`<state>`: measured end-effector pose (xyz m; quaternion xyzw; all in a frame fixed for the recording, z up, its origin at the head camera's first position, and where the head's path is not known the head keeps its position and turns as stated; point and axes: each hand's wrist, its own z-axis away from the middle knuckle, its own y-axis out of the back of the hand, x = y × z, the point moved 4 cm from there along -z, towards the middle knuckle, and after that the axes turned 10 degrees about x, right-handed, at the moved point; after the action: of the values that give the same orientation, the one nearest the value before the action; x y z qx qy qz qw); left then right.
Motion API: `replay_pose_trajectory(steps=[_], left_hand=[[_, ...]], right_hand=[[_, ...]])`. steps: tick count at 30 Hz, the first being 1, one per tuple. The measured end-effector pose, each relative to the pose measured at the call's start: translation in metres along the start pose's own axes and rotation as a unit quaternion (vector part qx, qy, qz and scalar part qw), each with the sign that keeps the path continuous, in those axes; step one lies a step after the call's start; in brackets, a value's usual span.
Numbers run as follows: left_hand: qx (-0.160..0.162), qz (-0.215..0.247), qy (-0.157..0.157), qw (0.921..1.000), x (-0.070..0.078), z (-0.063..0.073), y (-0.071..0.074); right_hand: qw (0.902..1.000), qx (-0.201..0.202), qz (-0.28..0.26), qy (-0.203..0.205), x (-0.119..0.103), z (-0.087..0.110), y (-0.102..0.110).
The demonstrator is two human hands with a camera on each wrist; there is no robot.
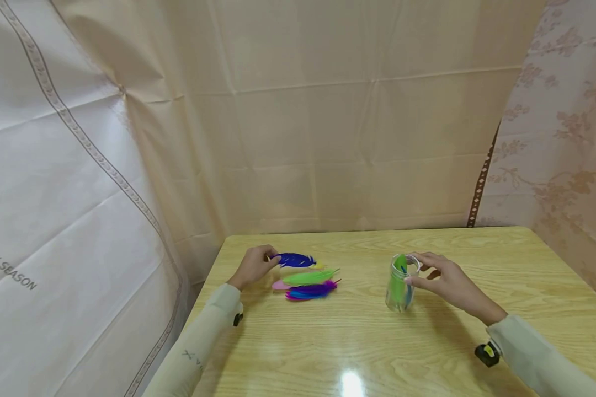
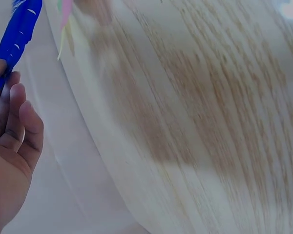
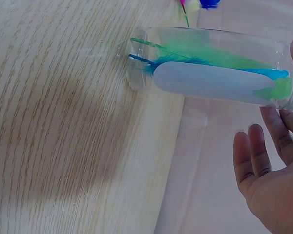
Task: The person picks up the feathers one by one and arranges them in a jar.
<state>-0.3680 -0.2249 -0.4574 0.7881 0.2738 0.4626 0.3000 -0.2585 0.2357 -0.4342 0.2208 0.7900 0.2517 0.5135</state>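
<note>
Between thumb and fingers, my left hand [image 1: 256,264] pinches a dark blue feather [image 1: 297,259] by one end; the left wrist view shows the blue feather [image 2: 20,36] close up. My right hand [image 1: 445,278] grips the neck of a clear glass jar [image 1: 393,295], which stands upright on the table. Inside the jar are a green feather [image 3: 219,51] and a blue feather [image 3: 205,61], quills down at the base. A white oval label [image 3: 210,83] is on the jar's side.
Loose feathers lie just in front of the left hand: a light green feather [image 1: 308,277], a pink feather [image 1: 280,285] and a purple-and-blue feather [image 1: 310,290]. A yellow tip [image 1: 319,266] shows beside the dark blue one. Beige cloth [image 1: 328,138] hangs behind the wooden table [image 1: 338,336].
</note>
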Motion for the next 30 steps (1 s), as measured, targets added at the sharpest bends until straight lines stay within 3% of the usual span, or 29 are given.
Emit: replay_pose_trajectory(steps=[14, 30], left_hand=[[0.016, 0.012, -0.027, 0.9994, 0.013, -0.002, 0.005], [0.026, 0.004, -0.021, 0.9994, 0.020, -0.004, 0.012]], right_hand=[[1.0000, 0.000, 0.003, 0.000, -0.001, 0.000, 0.002], [1.0000, -0.001, -0.001, -0.005, 0.000, 0.001, 0.000]])
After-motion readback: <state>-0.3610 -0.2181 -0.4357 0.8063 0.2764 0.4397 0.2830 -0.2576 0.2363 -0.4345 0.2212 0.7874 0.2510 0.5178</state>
